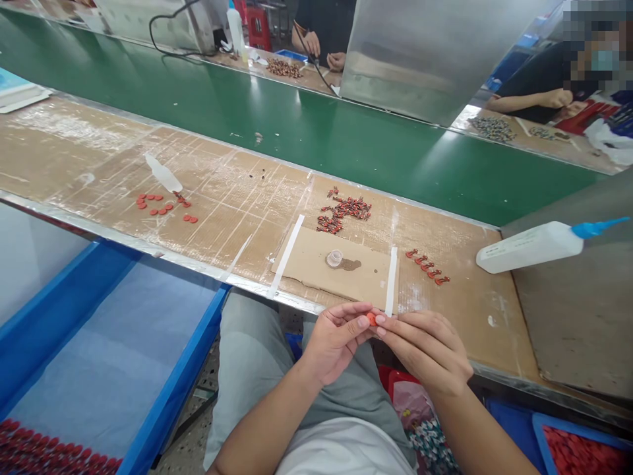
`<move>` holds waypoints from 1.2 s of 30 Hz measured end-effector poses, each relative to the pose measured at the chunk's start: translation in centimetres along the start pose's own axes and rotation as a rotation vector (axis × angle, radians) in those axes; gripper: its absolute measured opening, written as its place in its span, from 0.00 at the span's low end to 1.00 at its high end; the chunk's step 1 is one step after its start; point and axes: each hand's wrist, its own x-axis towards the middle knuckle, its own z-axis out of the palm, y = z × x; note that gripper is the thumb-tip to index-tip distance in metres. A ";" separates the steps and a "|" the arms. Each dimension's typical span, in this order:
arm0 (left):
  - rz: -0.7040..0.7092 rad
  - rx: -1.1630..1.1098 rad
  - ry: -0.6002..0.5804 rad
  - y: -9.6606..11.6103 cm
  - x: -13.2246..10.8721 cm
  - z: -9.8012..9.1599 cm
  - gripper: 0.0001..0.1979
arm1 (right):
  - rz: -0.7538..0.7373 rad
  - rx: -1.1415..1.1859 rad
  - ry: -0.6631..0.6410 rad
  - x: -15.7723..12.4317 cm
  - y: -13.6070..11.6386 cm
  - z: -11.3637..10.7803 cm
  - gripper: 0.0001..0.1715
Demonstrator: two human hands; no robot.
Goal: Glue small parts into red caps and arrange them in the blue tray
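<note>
Where the green conveyor belt (306,125) runs beyond the cardboard sheet (316,264), a white glue bottle (531,246) lies well off to that sheet's right. Just below the sheet's near edge the left hand (333,343) and right hand (428,349) meet, their fingertips pinched together on a small red piece (370,318). A heap of red parts (343,214) sits just above the sheet.

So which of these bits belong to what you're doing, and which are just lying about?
In hand: red piece, pinched between left hand and right hand; probably the pile of red parts, the row of red parts, the clear cup.
Lying about: red discs, white bottle, blue tray.
</note>
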 end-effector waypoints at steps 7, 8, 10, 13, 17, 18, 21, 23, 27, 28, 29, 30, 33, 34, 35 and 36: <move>0.053 0.022 0.017 -0.1 0.1 -0.1 0.14 | 0.015 -0.108 0.140 0.9 0.0 1.0 0.29; 0.058 0.028 0.018 -0.2 0.1 -0.2 0.14 | 0.014 -0.117 0.154 1.1 -0.1 1.1 0.29; 0.071 0.049 0.014 -0.3 0.2 -0.3 0.14 | 0.008 -0.131 0.161 1.5 -0.3 1.2 0.29; 0.107 0.088 -0.006 -0.5 0.3 -0.6 0.13 | 0.015 -0.164 0.166 1.8 -0.8 1.5 0.28; 0.143 0.061 0.008 -0.2 0.7 -1.2 0.10 | 0.057 -0.113 0.123 2.6 -1.3 1.9 0.28; 0.154 0.038 0.028 0.0 0.8 -1.3 0.10 | 0.055 -0.071 0.089 2.9 -1.2 2.0 0.28; 0.192 -0.037 0.100 1.2 1.1 -1.8 0.10 | 0.095 0.077 0.023 3.9 0.1 2.5 0.26; 0.210 -0.074 0.132 2.2 1.3 -2.1 0.09 | 0.234 0.101 0.094 4.7 2.3 3.3 0.17; 0.245 -0.112 0.190 3.6 1.3 -2.7 0.08 | 0.678 -0.059 0.070 6.8 9.2 6.8 0.16; 0.250 -0.116 0.205 3.8 1.2 -2.8 0.08 | 0.752 -0.055 0.004 7.5 11.1 7.9 0.19; 0.255 -0.119 0.218 3.9 1.2 -2.8 0.09 | 0.809 -0.058 -0.035 8.0 12.8 9.0 0.23; 0.258 -0.121 0.226 4.0 1.1 -2.9 0.09 | 0.841 -0.070 -0.088 8.6 14.4 10.1 0.25; 0.269 -0.129 0.227 4.1 1.1 -3.0 0.09 | 0.923 -0.132 -0.212 9.8 17.9 12.4 0.25; 0.273 -0.132 0.224 4.1 1.1 -3.0 0.09 | 0.939 -0.141 -0.236 10.0 18.6 12.8 0.24; 0.276 -0.133 0.220 4.1 1.1 -3.0 0.09 | 0.949 -0.140 -0.254 10.3 19.2 13.1 0.22; 0.278 -0.134 0.216 4.2 1.2 -3.1 0.09 | 0.956 -0.133 -0.270 10.5 19.6 13.3 0.20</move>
